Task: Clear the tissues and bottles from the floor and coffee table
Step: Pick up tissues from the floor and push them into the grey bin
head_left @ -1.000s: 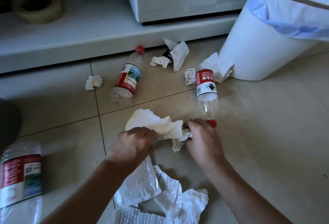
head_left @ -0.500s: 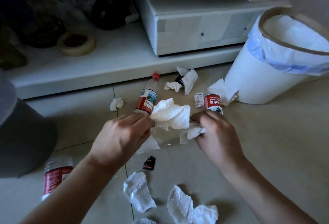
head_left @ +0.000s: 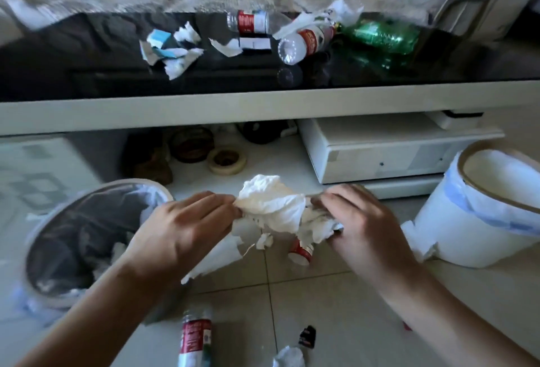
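My left hand [head_left: 181, 226] and my right hand [head_left: 359, 220] both grip a crumpled white tissue wad [head_left: 271, 203], held up in the air between two bins. A red-labelled bottle [head_left: 301, 251] shows just below the wad, by my right hand; whether that hand holds it I cannot tell. Another red-labelled bottle [head_left: 194, 337] lies on the floor tiles below my left arm, with a tissue scrap [head_left: 289, 356] near it. On the black coffee table [head_left: 87, 54] lie torn tissues [head_left: 175, 51], two clear bottles [head_left: 251, 22] [head_left: 304, 44] and a green bottle [head_left: 382, 35].
A grey bin [head_left: 87, 238] with tissues inside stands at the left. A white bin [head_left: 482, 214] with a bag liner stands at the right. The table's lower shelf holds a tape roll [head_left: 228, 160] and a white box [head_left: 388, 147]. A small black wrapper [head_left: 306, 336] lies on the floor.
Both hands have lifted the tissue wad up from the floor. My view has tilted up, so the coffee table top and both bins now show.
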